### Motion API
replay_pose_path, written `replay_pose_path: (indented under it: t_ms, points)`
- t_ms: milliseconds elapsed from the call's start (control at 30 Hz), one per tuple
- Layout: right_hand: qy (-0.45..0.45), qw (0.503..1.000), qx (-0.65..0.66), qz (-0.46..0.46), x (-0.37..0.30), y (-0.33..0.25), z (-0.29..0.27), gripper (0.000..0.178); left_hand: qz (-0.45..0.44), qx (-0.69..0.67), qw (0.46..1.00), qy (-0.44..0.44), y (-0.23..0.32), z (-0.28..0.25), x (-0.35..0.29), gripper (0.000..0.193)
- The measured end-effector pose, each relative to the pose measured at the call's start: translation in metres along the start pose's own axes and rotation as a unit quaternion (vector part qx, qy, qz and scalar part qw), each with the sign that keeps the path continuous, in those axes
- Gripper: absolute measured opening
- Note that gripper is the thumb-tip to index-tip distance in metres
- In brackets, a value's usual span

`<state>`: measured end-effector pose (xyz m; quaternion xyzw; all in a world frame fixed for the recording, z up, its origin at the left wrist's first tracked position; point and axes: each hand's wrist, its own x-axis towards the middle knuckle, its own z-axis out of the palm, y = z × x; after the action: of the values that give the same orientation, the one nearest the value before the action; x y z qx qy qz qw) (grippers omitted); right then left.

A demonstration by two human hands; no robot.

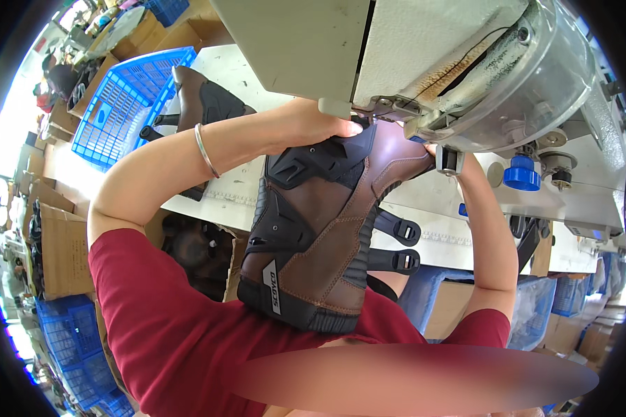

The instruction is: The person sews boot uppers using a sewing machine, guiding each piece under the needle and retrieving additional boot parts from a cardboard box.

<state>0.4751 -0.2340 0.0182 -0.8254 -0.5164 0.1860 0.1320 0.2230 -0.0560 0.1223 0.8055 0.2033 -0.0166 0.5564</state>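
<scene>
A brown boot upper (334,236) with black moulded panels and orange stitching lies against my chest, its far end under the head of a sewing machine (389,111). My left hand (320,126) is closed on the boot's far left edge, thumb on top beside a black panel; the other fingers are hidden. At the far right edge my right hand (468,165) grips the boot, mostly covered by the machine, with only a fingertip showing. Two black buckle straps (395,260) stick out from the boot's right side.
Another brown and black boot (212,104) lies on the white table (240,73) at the left, near a blue plastic basket (115,118). A cardboard box (62,250) stands left of me. Blue knobs (522,174) hang at the machine's right.
</scene>
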Motion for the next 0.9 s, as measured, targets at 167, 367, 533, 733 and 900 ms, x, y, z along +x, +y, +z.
replay_pose_path:
  t_ms: [167,367,533,733,900]
  points:
    - [0.011,1.0,-0.001,0.005,-0.002,0.002,-0.004,0.053,0.042,-0.037,0.998,0.004,-0.013,0.0,0.011,0.044]
    - [0.022,1.0,0.0,0.006,-0.002,0.004,-0.007,0.059,0.078,-0.06,0.995,-0.017,-0.018,-0.001,0.015,0.044]
    - [0.03,1.0,0.0,0.007,-0.001,0.005,-0.009,0.064,0.059,-0.04,0.997,-0.011,-0.009,0.001,0.008,0.036]
    - [0.04,0.999,-0.004,0.004,0.001,0.004,-0.016,0.07,0.044,0.005,0.999,-0.003,-0.006,0.001,0.003,0.039]
    - [0.054,0.999,-0.002,0.003,0.0,0.002,-0.022,0.075,0.053,-0.037,0.997,0.045,-0.011,0.006,0.003,0.031]
